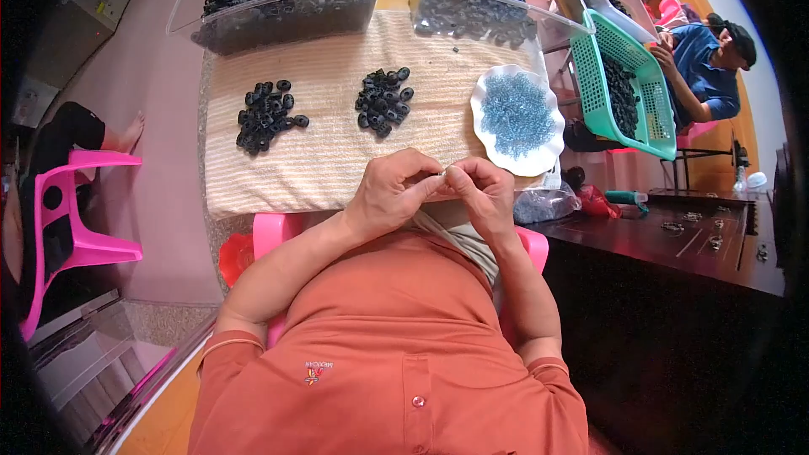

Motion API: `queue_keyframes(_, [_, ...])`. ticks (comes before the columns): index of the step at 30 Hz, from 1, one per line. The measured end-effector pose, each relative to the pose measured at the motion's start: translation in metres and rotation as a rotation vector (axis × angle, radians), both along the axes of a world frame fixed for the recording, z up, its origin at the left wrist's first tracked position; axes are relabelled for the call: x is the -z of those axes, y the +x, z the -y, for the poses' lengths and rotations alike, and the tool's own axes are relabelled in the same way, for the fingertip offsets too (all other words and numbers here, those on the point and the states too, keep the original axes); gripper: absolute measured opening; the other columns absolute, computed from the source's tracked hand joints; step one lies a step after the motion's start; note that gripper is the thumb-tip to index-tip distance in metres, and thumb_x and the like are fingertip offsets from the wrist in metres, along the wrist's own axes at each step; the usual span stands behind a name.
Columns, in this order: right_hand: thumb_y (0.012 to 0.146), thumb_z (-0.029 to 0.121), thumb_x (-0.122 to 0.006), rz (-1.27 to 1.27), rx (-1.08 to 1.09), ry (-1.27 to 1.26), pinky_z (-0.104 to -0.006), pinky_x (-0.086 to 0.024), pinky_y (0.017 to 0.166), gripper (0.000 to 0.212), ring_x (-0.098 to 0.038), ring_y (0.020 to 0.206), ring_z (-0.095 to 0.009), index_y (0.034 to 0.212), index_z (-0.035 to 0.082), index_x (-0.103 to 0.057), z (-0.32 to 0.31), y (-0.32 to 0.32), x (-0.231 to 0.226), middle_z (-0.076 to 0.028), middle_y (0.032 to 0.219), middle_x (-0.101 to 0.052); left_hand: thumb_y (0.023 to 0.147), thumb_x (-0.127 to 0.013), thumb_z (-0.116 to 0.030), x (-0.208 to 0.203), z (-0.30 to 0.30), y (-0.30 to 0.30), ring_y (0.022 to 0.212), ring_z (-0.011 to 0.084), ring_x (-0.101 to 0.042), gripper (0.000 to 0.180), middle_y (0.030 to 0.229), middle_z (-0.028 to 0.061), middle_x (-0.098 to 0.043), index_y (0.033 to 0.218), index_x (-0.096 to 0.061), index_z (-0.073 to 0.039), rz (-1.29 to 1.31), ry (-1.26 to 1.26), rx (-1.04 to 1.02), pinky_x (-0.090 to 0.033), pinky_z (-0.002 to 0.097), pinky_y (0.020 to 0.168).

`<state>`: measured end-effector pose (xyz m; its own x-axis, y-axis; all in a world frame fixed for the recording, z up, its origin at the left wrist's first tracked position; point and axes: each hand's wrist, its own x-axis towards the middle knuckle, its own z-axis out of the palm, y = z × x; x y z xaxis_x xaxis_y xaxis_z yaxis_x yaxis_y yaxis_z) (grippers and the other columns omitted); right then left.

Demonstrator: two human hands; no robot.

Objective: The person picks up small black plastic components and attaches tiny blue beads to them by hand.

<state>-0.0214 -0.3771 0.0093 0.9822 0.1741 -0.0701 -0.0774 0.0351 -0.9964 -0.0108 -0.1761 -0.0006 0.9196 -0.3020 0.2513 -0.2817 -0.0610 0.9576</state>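
Note:
My left hand and my right hand meet fingertip to fingertip above the near edge of a striped cloth. Both are closed in a pinch; something tiny and pale shows between the fingertips, too small to name. Just beyond my right hand, a white scalloped plate holds many small translucent blue pieces. Two heaps of small black parts lie farther out on the cloth, a left heap and a middle heap beyond my left hand.
At the far edge stand a left clear bin and a right clear bin, both full of black parts. A green basket with black parts is at the right, near a seated person. A pink chair stands left.

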Motion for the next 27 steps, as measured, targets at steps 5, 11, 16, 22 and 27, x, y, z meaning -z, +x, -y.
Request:
queue_keyframes(5, [0.103,0.014,-0.069,-0.009,-0.019,0.036,-0.0234,-0.057,0.075,0.018,-0.069,0.083,-0.009,0.104,-0.003,-0.071,0.001,-0.001,0.0,-0.004,0.092,-0.073,0.097,-0.072,-0.005,0.004,0.002,-0.001,0.082,0.0103,-0.068,0.011,0.096,0.0074,-0.073,0.105,-0.072,0.003,-0.076,-0.031,0.009,-0.055,0.0252,0.073])
queue_keyframes(11, [0.103,0.008,-0.067,0.093,-0.037,-0.033,-0.0229,-0.056,0.074,0.012,-0.068,0.084,-0.008,0.106,-0.003,-0.069,0.002,0.002,-0.005,-0.004,0.093,-0.072,0.098,-0.074,-0.009,0.0,0.001,-0.001,0.083,0.0078,-0.067,0.016,0.096,0.0048,-0.074,0.108,-0.072,0.002,-0.207,-0.117,0.036,-0.055,0.0237,0.074])
queue_keyframes(16, [0.1,0.004,-0.069,0.224,-0.015,-0.134,-0.0209,-0.049,0.067,0.007,-0.06,0.078,-0.004,0.103,-0.002,-0.07,0.004,0.004,-0.003,-0.001,0.09,-0.069,0.097,-0.075,-0.011,0.001,0.001,-0.001,0.085,0.0064,-0.066,0.016,0.097,0.0036,-0.074,0.108,-0.074,0.001,-0.245,-0.108,0.039,-0.054,0.0227,0.075])
queue_keyframes(22, [0.097,0.001,-0.071,0.25,-0.056,-0.182,-0.0242,-0.049,0.067,0.003,-0.06,0.078,-0.008,0.098,-0.001,-0.07,0.008,0.006,-0.007,-0.003,0.088,-0.067,0.096,-0.075,-0.008,0.0,0.0,-0.001,0.089,0.0076,-0.068,0.018,0.099,0.0038,-0.074,0.112,-0.073,0.002,-0.24,-0.065,0.045,-0.056,0.0237,0.079])
queue_keyframes(27, [0.095,0.0,-0.071,0.336,-0.139,-0.318,-0.0262,-0.049,0.067,0.004,-0.062,0.077,-0.012,0.098,-0.001,-0.07,0.01,0.007,-0.019,-0.006,0.087,-0.067,0.093,-0.075,-0.001,0.001,-0.001,-0.002,0.096,0.0096,-0.07,0.019,0.102,0.0051,-0.073,0.111,-0.07,0.003,-0.314,-0.075,0.075,-0.059,0.0256,0.084])
